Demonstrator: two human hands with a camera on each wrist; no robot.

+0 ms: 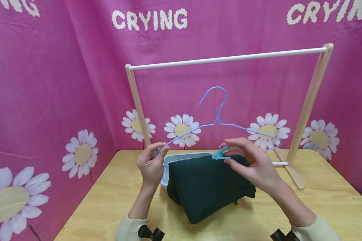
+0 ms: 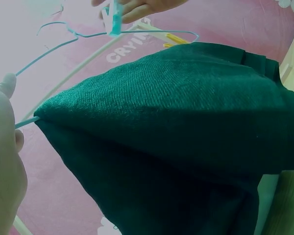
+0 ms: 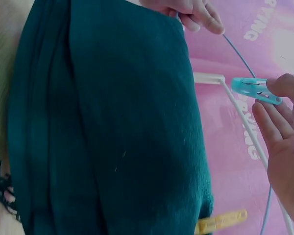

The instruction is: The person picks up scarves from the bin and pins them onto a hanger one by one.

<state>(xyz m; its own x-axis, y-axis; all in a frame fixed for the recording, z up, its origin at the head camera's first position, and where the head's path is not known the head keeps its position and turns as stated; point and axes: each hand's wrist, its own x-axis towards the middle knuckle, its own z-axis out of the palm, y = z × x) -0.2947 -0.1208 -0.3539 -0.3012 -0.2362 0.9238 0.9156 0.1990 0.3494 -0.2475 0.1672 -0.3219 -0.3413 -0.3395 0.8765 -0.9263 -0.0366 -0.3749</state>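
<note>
1. Your left hand (image 1: 151,164) grips the left end of the blue wire hanger (image 1: 218,124), fingers curled round the wire where the shoulder bends into the bottom bar.
2. Your right hand (image 1: 253,164) pinches a turquoise clothespin (image 1: 219,154) between thumb and fingertips, holding it at the top edge of the dark green cloth (image 1: 206,187), about the middle of the hanger's lower bar.
3. In the right wrist view the clothespin (image 3: 255,89) sits in your fingers (image 3: 274,125) just beside the cloth (image 3: 122,122), but you cannot tell from these views whether its tips bite the fabric yet.
4. The dark green cloth is folded over the hanger's bottom bar and hangs down thick in front of you; its lower edge rests on the wooden table (image 1: 319,207).
5. The hanger stands upright in your hands, hook at the top, below and in front of the white rail of the wooden drying rack (image 1: 226,59); the hook is not on the rail.
6. A pale blue tray (image 1: 169,160) sits on the table right behind the cloth, near your left hand.
7. The right wrist view shows a yellow clothespin (image 3: 220,221) at the cloth's lower edge.
8. Pink daisy-printed fabric (image 1: 48,100) backs the scene.
</note>
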